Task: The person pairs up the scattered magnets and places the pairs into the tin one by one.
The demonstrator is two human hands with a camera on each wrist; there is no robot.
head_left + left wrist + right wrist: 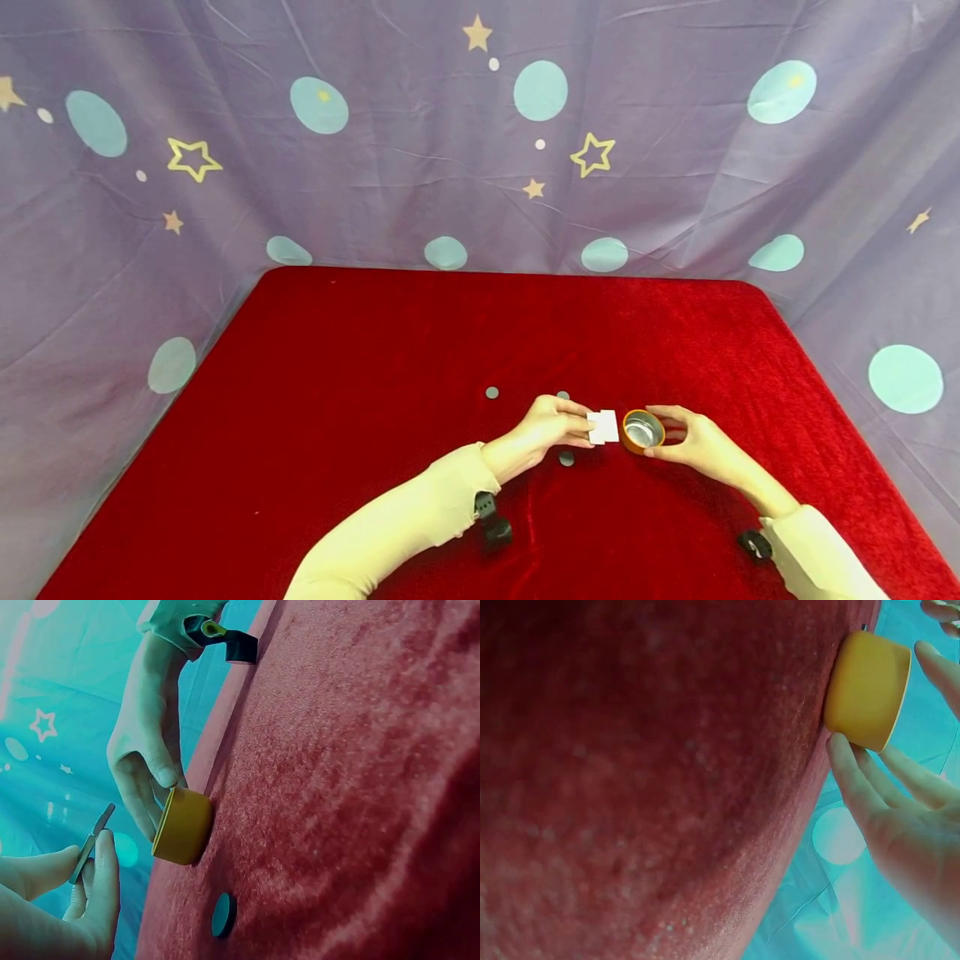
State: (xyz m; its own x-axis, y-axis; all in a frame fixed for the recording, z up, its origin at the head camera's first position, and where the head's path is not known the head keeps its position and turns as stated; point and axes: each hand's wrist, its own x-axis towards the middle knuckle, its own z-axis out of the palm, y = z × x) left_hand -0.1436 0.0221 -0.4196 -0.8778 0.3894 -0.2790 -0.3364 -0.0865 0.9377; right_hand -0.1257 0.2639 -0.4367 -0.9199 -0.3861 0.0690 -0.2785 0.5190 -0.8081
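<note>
My left hand [551, 425] pinches a thin, flat white piece [604, 427] with a stepped outline between thumb and fingers. In the left wrist view this flat piece [91, 844] is seen nearly edge-on, above the cloth. Just to its right, a small round orange-yellow tin [643, 432] stands upright on the red cloth, its silvery inside showing. My right hand [701, 446] holds that tin from the right, thumb and fingers on opposite sides. The right wrist view shows fingertips [840, 742] against the yellow wall of the tin [866, 690].
Small grey discs lie on the red cloth [375, 358] around my left hand: one disc [492, 392] to its left, another [562, 396] behind it, and a third [566, 458] in front. A purple patterned curtain [420, 200] hangs behind and beside the table.
</note>
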